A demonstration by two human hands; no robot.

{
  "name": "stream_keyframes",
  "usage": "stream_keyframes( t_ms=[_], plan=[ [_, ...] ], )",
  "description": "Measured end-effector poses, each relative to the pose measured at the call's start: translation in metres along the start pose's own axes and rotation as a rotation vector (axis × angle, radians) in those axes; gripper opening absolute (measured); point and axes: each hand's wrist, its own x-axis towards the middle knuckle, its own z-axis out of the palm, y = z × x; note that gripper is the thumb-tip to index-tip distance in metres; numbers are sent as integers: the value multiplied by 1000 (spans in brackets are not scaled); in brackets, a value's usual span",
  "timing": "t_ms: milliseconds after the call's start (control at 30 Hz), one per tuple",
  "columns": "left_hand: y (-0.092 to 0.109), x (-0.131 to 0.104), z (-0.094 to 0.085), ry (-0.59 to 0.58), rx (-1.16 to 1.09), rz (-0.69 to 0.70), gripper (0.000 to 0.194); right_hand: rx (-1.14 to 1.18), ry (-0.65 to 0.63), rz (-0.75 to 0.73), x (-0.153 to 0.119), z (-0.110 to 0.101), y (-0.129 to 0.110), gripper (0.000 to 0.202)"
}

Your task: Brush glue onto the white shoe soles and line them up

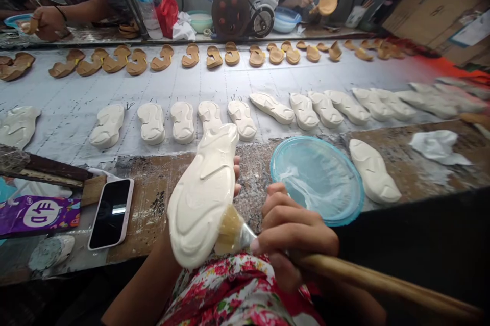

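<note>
Presently, the right hand presses its gripped brush against the shoe sole the left hand clasps; another stroke would need steady support.

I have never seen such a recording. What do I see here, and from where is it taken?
There is no robot. One camera, worn on a person's head, looks forward and down; this is its only picture.

The left hand holds a white, shiny, sole-shaped piece. The right hand holds a brush, its bristles at the piece's edge.

On the table are a round blue container, a phone, a row of similar white pieces and, farther back, brown pieces. Behind are a machine with wheels and other people's hands.
</note>
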Motion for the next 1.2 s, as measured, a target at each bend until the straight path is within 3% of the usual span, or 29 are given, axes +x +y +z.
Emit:
stream_keyframes(
  t_ms=[133, 233, 300, 433, 500, 633, 733, 800, 867, 1033, 1200],
  plan=[
    [0, -1, -3, -78, 30, 15, 47, 155, -47, 50, -7, -2, 4, 22],
    [-6, -3, 1, -63, 112, 17, 62, 207, -48, 98, -5, -13, 7, 24],
    [-16, -4, 4, 15, 162, 37, 66, 129, 40, 132, 1, -22, 13, 18],
    [-40, -8, 3, 199, 252, 73, 54, -216, 310, 99, 16, -35, 30, 15],
    [-47, -9, 3, 247, 283, 58, 54, -300, 344, 78, 22, -34, 36, 13],
    [-48, -3, 15, 249, 256, 120, 52, -235, 86, -18, 15, -10, 31, 14],
    [-38, 2, 25, 307, 185, 177, 62, -202, -102, -142, -7, 10, 19, 15],
    [-29, 4, 29, 355, 144, 230, 69, -187, -217, -167, -19, 13, 13, 13],
    [-22, 6, 30, 367, 116, 310, 67, -127, -245, -134, -23, 6, 11, 17],
    [-23, 14, 26, 336, 158, 371, 66, -180, -109, 3, -12, -20, 21, 10],
    [-20, 26, 15, 383, 205, 438, 67, -222, -189, -44, -26, -6, 29, 8]
  ],
)
